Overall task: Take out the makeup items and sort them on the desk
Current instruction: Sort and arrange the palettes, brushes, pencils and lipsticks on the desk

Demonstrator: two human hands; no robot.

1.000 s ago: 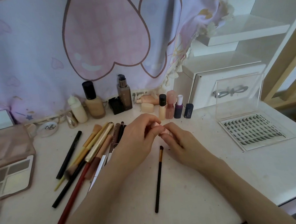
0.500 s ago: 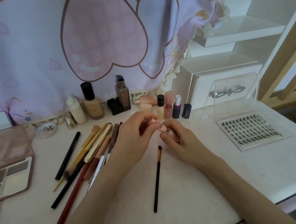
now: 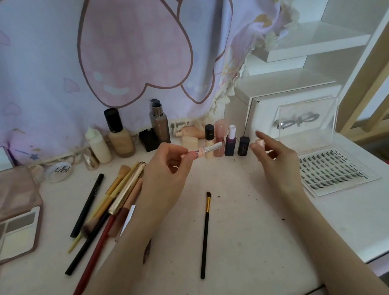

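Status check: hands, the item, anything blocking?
Left hand pinches uncapped lipstick tube, held level. Right hand pinches its pink cap, apart from tube. Black brush lies below on desk, not blocking.

Two bare forearms, no sleeves, left hand and right hand without rings.

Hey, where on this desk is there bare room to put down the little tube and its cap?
Free: the stretch between the lone brush and the lash tray, under the right hand; also the strip between that brush and the left forearm. Crowded: the brush pile at left and the bottle row along the back.
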